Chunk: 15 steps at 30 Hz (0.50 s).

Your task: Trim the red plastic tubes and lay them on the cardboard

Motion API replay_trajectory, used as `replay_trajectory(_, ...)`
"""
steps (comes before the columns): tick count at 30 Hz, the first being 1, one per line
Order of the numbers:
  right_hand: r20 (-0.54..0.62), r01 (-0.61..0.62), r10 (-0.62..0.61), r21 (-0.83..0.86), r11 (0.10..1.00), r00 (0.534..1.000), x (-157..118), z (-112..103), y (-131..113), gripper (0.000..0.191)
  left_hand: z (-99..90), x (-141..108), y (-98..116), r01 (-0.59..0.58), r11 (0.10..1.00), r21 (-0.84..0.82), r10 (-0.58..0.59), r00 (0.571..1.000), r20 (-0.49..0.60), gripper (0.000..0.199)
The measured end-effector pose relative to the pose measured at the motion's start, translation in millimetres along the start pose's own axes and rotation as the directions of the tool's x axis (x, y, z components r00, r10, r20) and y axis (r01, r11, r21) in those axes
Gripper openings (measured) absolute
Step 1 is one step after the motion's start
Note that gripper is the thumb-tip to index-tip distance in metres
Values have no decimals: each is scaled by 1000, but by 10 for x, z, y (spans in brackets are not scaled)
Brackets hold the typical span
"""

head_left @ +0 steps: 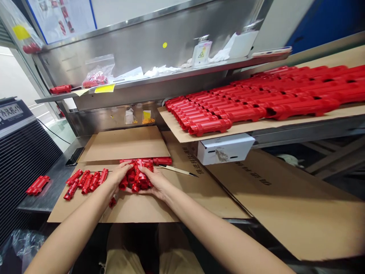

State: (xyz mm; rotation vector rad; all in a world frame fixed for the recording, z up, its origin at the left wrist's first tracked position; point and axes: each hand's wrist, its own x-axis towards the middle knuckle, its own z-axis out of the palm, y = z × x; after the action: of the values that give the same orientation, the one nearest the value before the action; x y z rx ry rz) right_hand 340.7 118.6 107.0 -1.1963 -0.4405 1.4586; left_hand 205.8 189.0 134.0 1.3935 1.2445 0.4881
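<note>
Both hands are together over the cardboard sheet (142, 209), gathered around a cluster of red plastic tubes (139, 177). My left hand (122, 177) is wrapped round the left side of the cluster, and my right hand (154, 180) grips its right side with the thumb on top. One loose tube (113, 201) lies just under my left wrist. Behind the hands, more red tubes (162, 161) lie in a line along the edge of a raised cardboard piece (128, 142). Several short red tubes (90, 182) rest on the cardboard to the left.
A slim beige tool (178, 170) with a dark tip lies right of the hands. Rows of red tubes (245, 104) cover a raised shelf at the right, with a white box (225, 149) beneath. At the left are a phone (74, 156) and a red tube pair (38, 185).
</note>
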Motion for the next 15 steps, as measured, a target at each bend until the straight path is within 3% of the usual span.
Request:
replay_trajectory(4,6,44,-44,-36,998,999,-185,24,-26,43,95,-248,20,-61,991,-116,57,998,-32,60)
replay_trajectory(8,54,137,-134,-39,990,989,-866,-143,67,69,326,-876,-227,-214,964,-161,203,976,-82,66)
replay_trajectory(11,145,220,-212,-41,975,966,-1529,-430,417,77,592,-1468,-797,-323,934,-152,306,944,-125,56)
replay_trajectory(13,180,98,-97,3,995,979,-1862,-656,808,71,798,-1729,-1294,-307,933,-185,293,951,-102,55)
replay_trajectory(15,76,-50,44,70,996,996,-1993,-883,1238,72,1015,-1770,-1737,-159,939,-304,180,983,42,64)
